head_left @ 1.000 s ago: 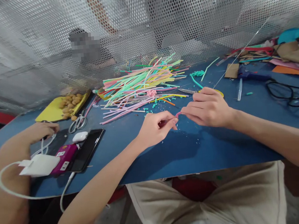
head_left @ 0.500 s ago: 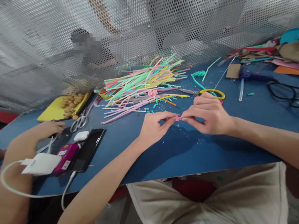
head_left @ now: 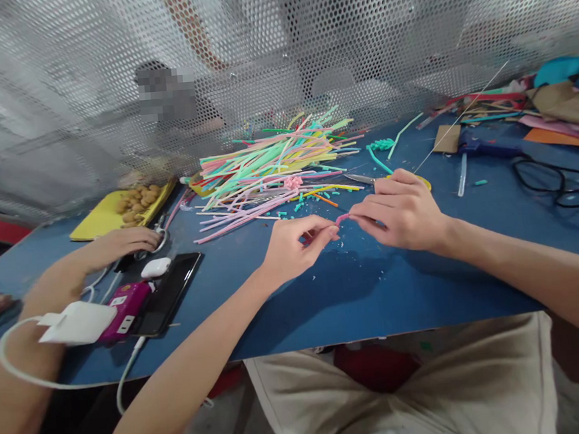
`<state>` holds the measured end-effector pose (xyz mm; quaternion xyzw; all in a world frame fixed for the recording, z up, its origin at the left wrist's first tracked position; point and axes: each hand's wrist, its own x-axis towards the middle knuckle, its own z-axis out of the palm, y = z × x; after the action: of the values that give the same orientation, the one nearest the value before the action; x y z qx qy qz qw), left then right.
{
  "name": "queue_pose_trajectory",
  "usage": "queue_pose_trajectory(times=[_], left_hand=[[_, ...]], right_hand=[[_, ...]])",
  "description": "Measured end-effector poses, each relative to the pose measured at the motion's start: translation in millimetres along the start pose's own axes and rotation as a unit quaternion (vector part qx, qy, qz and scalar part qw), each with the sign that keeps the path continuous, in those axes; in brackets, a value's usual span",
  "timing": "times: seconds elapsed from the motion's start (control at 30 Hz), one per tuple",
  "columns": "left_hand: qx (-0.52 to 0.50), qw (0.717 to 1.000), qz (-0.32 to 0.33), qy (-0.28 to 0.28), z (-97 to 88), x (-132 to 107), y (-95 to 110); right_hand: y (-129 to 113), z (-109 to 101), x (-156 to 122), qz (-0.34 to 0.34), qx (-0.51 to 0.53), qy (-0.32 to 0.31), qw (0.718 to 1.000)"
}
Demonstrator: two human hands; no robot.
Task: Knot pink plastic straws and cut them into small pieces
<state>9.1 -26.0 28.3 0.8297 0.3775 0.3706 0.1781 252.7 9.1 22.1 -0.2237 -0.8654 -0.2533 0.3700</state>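
A short, curved pink strip [head_left: 342, 219] spans the gap between my hands above the blue table; its material is too small to make out. My left hand [head_left: 299, 243] pinches one end between thumb and forefinger. At the other end, the fingertips of my right hand [head_left: 402, 215] close on it. A thin pale wire or thread [head_left: 462, 115] slants up and right from behind my right hand, where its lower end is hidden. Scissors with yellow handles [head_left: 361, 178] lie just behind that hand, partly covered. A knotted pink piece [head_left: 293, 182] rests beyond my hands.
A heap of pastel sticks [head_left: 269, 153] and teal scraps lie ahead. To the left are a phone [head_left: 168, 297], a purple power adapter [head_left: 126, 311], cables and a co-worker's hand [head_left: 121, 247]. A blue glue gun [head_left: 494, 147] lies right, below a perforated metal screen [head_left: 258, 72].
More of the pink strip shows between my fingers, and my right hand has risen slightly. The wire tilts further right. The co-worker's hand has moved right, over the white-handled scissors.
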Motion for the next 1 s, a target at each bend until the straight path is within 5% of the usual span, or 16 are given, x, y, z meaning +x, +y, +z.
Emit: queue_pose_trajectory(times=[0.47,0.77,1.0], left_hand=[[-0.012,1.0,-0.014,0.01,14.5,-0.6,-8.2],[0.204,0.971,0.12,0.026,-9.1,1.4,-23.1],[0.249,0.953,0.132,0.109,-11.7,5.6,-11.8]], right_hand=[[-16.9,-4.6,0.3,0.05,0.086,-0.003,0.995],[-0.8,0.3,-3.8,-0.001,0.14,-0.023,0.99],[-1.4,2.1,-3.4,0.046,0.106,-0.02,0.993]])
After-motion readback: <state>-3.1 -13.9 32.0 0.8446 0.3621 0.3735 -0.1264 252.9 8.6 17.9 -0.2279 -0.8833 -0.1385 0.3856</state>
